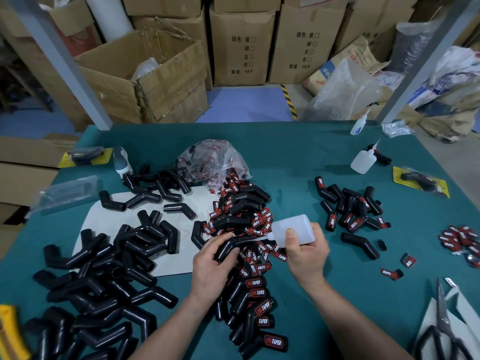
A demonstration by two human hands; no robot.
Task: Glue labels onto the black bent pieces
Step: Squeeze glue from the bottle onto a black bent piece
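Cardboard boxes (pixel 241 45) wall off the far side of the green table (pixel 311 157), and I take the loose heap of red-and-black labels (pixel 241 211) at its middle as my mark. Just on my side of the heap, my left hand (pixel 213 266) curls round one black bent piece (pixel 231 246) and holds it over the labels. My right hand (pixel 306 253) grips a white glue bottle (pixel 293 227) tipped on its side, its thin nozzle reaching left to the piece; I cannot tell whether the tip touches. Left of the heap lies a big pile of bare pieces (pixel 104 281), partly on a white sheet (pixel 98 219). Right of the heap sits a smaller cluster of labelled pieces (pixel 350 206). Behind the heap is a clear bag (pixel 213 159) of labels, and far to its right, near me, are scissors (pixel 444 326).
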